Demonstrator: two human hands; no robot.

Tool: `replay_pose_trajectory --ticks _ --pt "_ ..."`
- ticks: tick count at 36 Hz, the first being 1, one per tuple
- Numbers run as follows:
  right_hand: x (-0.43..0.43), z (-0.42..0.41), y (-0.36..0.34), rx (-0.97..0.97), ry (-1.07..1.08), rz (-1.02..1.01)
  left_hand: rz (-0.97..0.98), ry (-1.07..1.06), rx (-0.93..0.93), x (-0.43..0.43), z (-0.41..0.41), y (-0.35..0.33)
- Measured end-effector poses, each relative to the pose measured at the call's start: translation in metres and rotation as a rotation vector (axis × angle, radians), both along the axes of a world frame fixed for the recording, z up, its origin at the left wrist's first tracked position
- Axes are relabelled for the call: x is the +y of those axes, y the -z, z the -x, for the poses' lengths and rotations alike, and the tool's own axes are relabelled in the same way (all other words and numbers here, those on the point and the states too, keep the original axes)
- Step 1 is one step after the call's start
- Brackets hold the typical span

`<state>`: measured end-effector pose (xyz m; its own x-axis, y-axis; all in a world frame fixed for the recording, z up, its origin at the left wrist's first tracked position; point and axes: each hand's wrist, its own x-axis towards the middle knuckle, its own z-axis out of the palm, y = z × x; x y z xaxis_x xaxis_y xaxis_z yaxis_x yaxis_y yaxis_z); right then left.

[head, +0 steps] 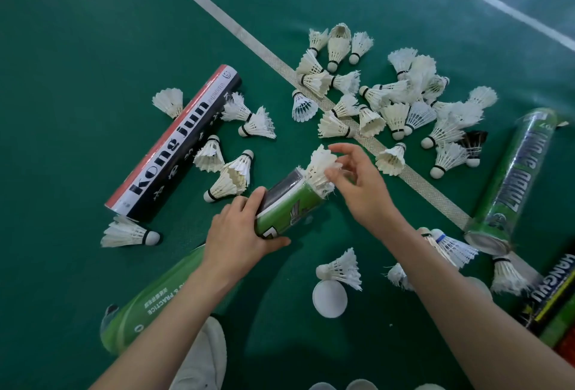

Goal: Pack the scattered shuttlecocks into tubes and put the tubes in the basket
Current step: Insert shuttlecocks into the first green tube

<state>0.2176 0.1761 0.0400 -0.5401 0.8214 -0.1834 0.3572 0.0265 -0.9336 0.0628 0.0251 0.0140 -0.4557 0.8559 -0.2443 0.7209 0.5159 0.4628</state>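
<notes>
My left hand [239, 234] grips the lower end of a green tube [289, 203], held tilted above the green floor. A white shuttlecock [320, 171] sticks feathers-out from the tube's open mouth. My right hand [357, 184] pinches those feathers with thumb and fingertips. Several loose white shuttlecocks [395, 103] lie heaped across the white court line, and a few more shuttlecocks [230, 153] lie beside a red, white and black Kong Jun tube [174, 143]. No basket is in view.
A clear green tube [510, 178] lies at the right, a pale green tube [155, 299] under my left forearm, and a dark tube [553, 293] at the right edge. A white round cap [329, 299] sits near my knees. A white shoe [205, 355] shows below.
</notes>
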Motion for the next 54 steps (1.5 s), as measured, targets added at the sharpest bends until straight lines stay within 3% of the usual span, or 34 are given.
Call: replay_pose_trajectory --ticks 4,14,29,34,40,48,54 --pt "-0.015 -0.004 -0.004 0.007 -0.056 -0.069 -0.036 0.012 -0.002 -0.009 -0.004 -0.006" --pt "-0.028 0.004 -0.002 0.142 -0.123 0.151 -0.047 0.009 0.001 -0.010 -0.005 -0.005" --pt "-0.050 0.080 0.022 -0.035 -0.377 0.258 0.079 -0.197 -0.015 -0.033 0.040 0.014" --pt "-0.027 0.103 0.038 -0.237 -0.309 0.040 0.180 -0.233 0.026 -0.039 0.062 0.016" --pt "-0.021 0.129 0.065 -0.652 -0.666 -0.445 0.215 -0.267 0.040 -0.048 0.077 0.021" --pt "-0.006 0.153 0.079 -0.767 -0.956 -0.696 0.225 -0.277 0.029 -0.051 0.083 0.025" --pt "-0.003 0.146 0.082 -0.847 -0.826 -0.871 0.208 -0.258 0.032 -0.051 0.086 0.023"
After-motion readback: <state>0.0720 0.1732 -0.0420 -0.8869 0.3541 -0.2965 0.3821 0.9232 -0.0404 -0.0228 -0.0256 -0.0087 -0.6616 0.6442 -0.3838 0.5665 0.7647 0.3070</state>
